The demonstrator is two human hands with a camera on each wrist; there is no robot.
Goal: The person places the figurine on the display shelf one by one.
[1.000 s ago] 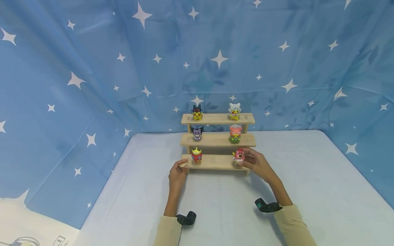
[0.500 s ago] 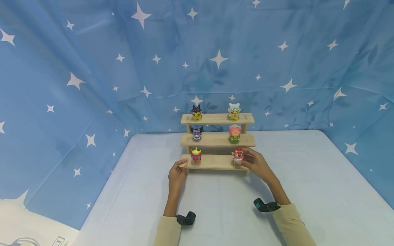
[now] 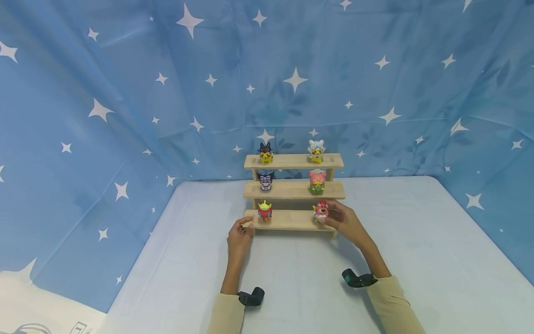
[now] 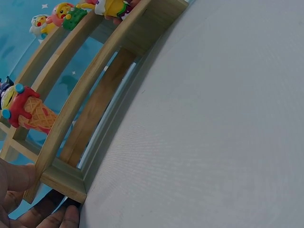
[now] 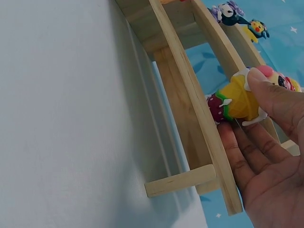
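Note:
A three-tier wooden display shelf [image 3: 292, 220] stands on the table. My right hand [image 3: 348, 225] pinches a pink bear figurine [image 3: 321, 209] at the right of the lowest tier. In the right wrist view, the figurine's yellow cone body [image 5: 240, 97] lies between thumb and fingers, its strawberry-like base at the board. My left hand [image 3: 240, 235] grips the left end of the lowest tier; in the left wrist view its thumb [image 4: 19, 175] presses the board's end with the fingers curled below. Close by, a green-headed, three-eyed alien figurine [image 3: 264, 211] in red stands on the same tier.
The middle tier bears a purple-and-black figurine [image 3: 265, 181] and a pink-hooded one [image 3: 317, 183]. On top stand a black-eared figurine [image 3: 266, 153] and a white-hooded one [image 3: 316, 151]. A blue starry curtain [image 3: 292, 106] hangs behind the white table [image 3: 292, 283].
My right hand has shifted very slightly left along the lowest tier with the bear figurine. My left hand keeps its grip on the shelf's end. The head view has shifted a little.

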